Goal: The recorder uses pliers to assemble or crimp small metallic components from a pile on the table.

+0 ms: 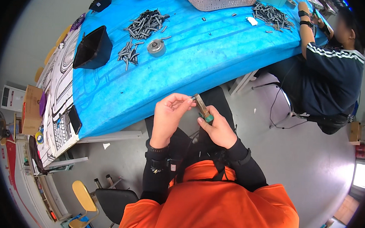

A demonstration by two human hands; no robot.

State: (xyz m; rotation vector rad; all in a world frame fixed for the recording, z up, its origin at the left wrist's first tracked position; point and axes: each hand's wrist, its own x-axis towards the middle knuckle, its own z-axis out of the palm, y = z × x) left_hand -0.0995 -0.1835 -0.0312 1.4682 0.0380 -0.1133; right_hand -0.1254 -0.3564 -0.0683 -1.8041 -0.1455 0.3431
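Observation:
In front of my lap, beyond the table's near edge, my right hand (219, 130) is closed around a green-handled tool (207, 115) with a brownish metal head. The tool's head tilts up and to the left. My left hand (172, 111) pinches a small dark piece (194, 98) between thumb and fingertips, right at the tip of that head. Whether the piece sits inside the tool or only touches it, I cannot tell. On the table lie a large pile of short dark grey pieces (147, 24) and a smaller pile (128, 54). A round metal tin (156, 48) stands beside them.
A blue cover drapes the table (185, 60). An open black bin (94, 47) stands at left, and a pink basket (221, 3) at the back. Another pile of dark pieces (273, 17) lies near a seated co-worker (331, 76) at right. A yellow chair (84, 195) stands behind left.

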